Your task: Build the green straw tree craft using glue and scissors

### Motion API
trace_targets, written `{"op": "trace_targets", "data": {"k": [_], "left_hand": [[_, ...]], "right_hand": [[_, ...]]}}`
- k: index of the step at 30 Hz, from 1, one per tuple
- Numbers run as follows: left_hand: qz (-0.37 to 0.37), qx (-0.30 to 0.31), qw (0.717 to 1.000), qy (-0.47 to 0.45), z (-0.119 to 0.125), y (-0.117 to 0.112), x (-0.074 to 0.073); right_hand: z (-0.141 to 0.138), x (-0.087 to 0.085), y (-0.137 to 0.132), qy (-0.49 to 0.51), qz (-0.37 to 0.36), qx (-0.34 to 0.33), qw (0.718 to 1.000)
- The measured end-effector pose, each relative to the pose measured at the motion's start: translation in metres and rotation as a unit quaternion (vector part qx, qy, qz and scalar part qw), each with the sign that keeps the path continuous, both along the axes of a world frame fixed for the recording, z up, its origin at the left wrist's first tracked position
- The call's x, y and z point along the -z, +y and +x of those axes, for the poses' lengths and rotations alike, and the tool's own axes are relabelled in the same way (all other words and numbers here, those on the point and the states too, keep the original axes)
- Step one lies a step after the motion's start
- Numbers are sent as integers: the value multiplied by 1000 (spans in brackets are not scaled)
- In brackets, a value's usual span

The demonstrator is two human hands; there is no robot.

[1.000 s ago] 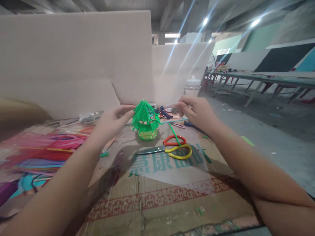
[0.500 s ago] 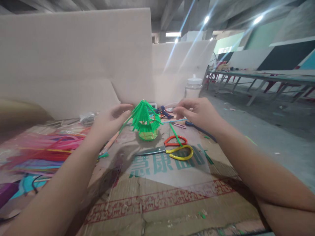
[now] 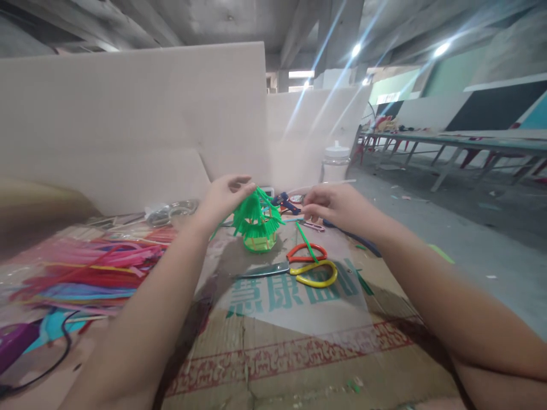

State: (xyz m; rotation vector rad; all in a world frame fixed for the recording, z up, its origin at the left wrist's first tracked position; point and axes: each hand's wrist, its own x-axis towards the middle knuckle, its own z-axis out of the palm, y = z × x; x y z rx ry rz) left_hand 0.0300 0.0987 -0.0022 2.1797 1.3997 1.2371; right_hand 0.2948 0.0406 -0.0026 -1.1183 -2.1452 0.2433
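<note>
A small green two-tiered pavilion model (image 3: 257,221) made of pipe cleaners stands on the cardboard-covered table (image 3: 299,353). My left hand (image 3: 225,196) is at its top, thumb and fingers pinched on the roof tip, where a thin green pipe cleaner (image 3: 268,200) slants away. My right hand (image 3: 331,206) is just right of the model, fingers curled in a pinch; what it holds I cannot make out.
Scissors (image 3: 299,269) with red and yellow handles lie in front of the model. A heap of coloured pipe cleaners (image 3: 89,267) fills the left. A blue glue gun (image 3: 285,200) and a white-lidded jar (image 3: 335,162) sit behind. Cardboard walls (image 3: 137,119) stand at the back.
My left hand has risen from the model's left side to its top and closed there in a pinch. The right hand has stayed beside the model. The view has tilted slightly.
</note>
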Motion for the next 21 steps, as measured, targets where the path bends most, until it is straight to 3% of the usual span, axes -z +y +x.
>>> {"op": "trace_targets", "data": {"k": [5,8,10,12,14,15,17,19,21], "left_hand": [[-6,11,1000,9,10,7,4],[-18,23,1000,-7,9,4,8],[-16,30,999,-18,6,1,10],[-9,37,999,-20,1,-2,13],[-2,48,999,-19,-3,-3,15],[1,54,998,-21,-5,-3,16],[10,63,998,-25,-7,-3,18],[30,64,997,-20,-8,-2,19],[55,63,996,-6,-8,-2,21]], "right_hand": [[0,-12,-12,-85,25,-62,994],[19,-23,-16,-130,6,-63,990],[41,-30,-14,-175,6,19,984],[62,-34,-9,-183,114,176,961],[73,-35,-3,-220,211,233,923],[71,-34,-1,-217,222,229,922],[55,-27,1,-142,162,194,957],[26,-13,3,-28,19,122,992],[-6,7,7,81,-114,8,990]]}}
